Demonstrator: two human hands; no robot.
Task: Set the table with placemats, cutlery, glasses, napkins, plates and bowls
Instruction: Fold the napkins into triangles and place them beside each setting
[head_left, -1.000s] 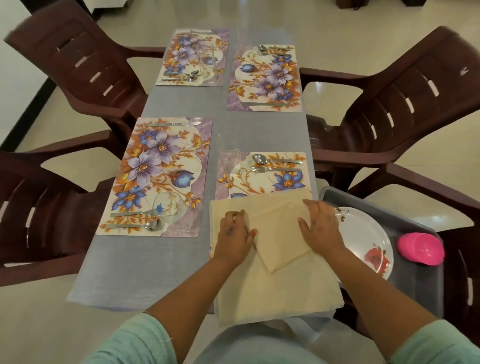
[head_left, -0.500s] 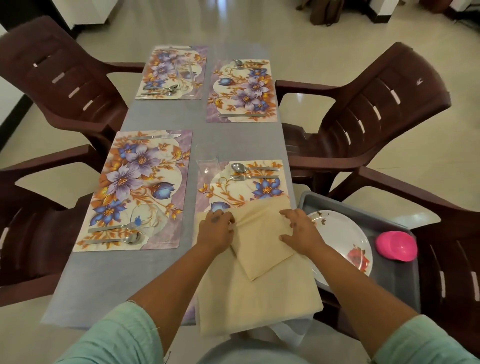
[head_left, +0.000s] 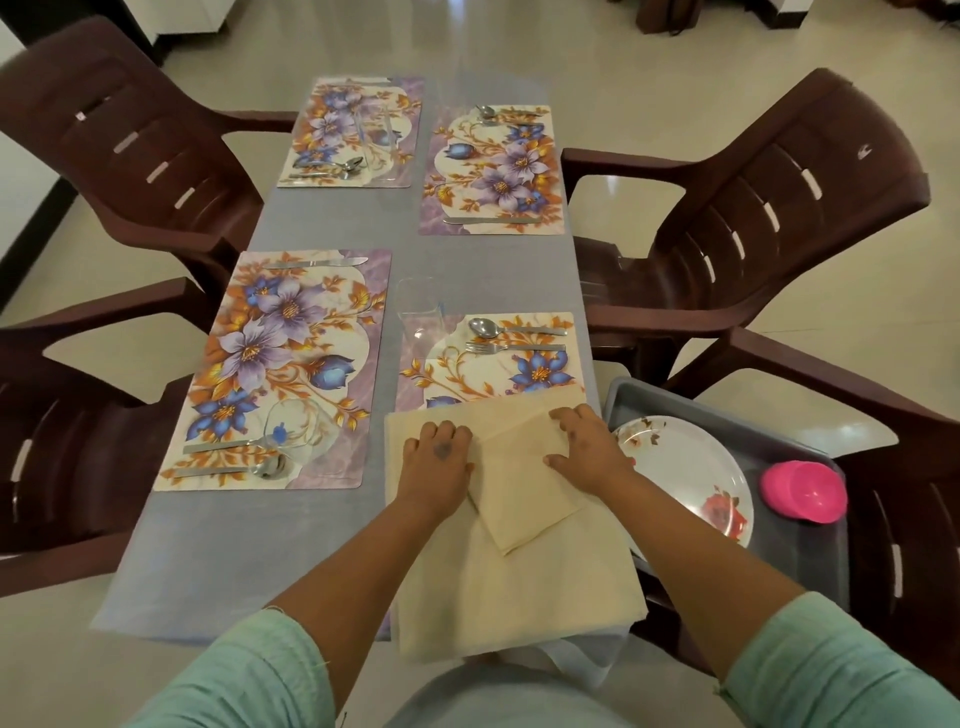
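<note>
A cream napkin, folded small, lies on top of a stack of larger cream cloths at the near right of the grey table. My left hand presses on the stack at the napkin's left edge, fingers curled down. My right hand rests flat on the napkin's right side. Several floral placemats carry cutlery: near left, near right, far left, far right. A spoon and fork lie on the near right mat beside a clear glass.
A grey tray on the right chair holds a white flowered plate and a pink bowl turned upside down. Brown plastic chairs stand on both sides of the table. Another glass sits on the near left mat.
The view has shifted, so the table sits a little lower in frame. Both hands stay on the napkin; my left hand moved slightly left along its edge.
</note>
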